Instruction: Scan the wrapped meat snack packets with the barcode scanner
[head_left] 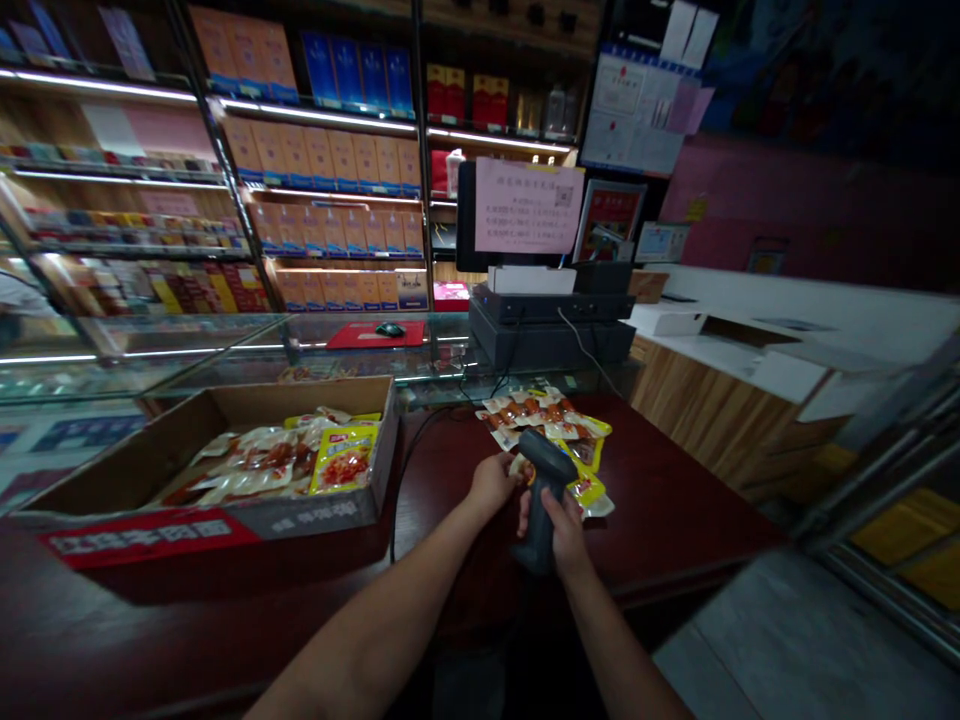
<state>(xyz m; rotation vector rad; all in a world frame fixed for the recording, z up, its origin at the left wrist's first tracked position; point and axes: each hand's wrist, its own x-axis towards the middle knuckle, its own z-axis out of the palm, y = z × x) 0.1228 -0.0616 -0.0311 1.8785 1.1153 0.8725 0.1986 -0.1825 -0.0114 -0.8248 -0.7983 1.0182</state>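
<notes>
My right hand (pixel 564 520) is wrapped round the grip of a dark grey barcode scanner (pixel 541 500), its head pointing away to the upper left. Close beside the scanner head, my left hand (pixel 493 487) pinches a small snack packet (pixel 519 467), mostly hidden by the fingers and the scanner. Just beyond both hands, several snack packets (pixel 529 408) with reddish-brown contents lie in a pile on the dark red counter (pixel 660 480). Yellow-edged packets (pixel 589 488) stick out to the right of the scanner.
An open cardboard box (pixel 315 515) with several snack packets stands at left. Behind the counter are a monitor (pixel 466 215) with a pink notice, a cash drawer (pixel 551 340), and a mouse (pixel 390 329) on a red mat. A black cable (pixel 405 470) runs over the counter.
</notes>
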